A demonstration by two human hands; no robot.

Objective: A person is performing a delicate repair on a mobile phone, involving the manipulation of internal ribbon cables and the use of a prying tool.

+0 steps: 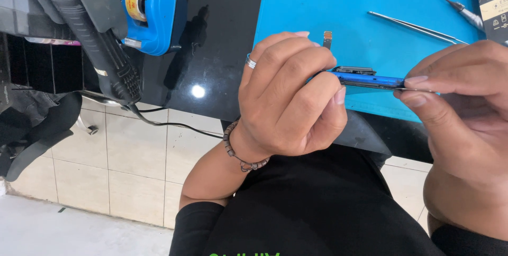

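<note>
Blue phone [368, 80] edge-on, long axis left-right, left hand [286, 100] gripping, right hand [460, 102] seemingly pinching its end

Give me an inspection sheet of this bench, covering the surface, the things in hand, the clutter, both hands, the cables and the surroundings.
Surface: blue work mat on a glossy black benchtop.
Job's things: thin blue phone body held edge-on between both hands, above the mat's near edge.
Clutter: metal tweezers, a second pointed tool, a small flex strip, dark flat parts at the mat's far edge.
Grips: left hand pinches the phone's left end; right hand pinches the right end.
Cables: black cable hangs off the bench edge.
Surroundings: black hot-air handle, blue holder, tiled wall below.
</note>
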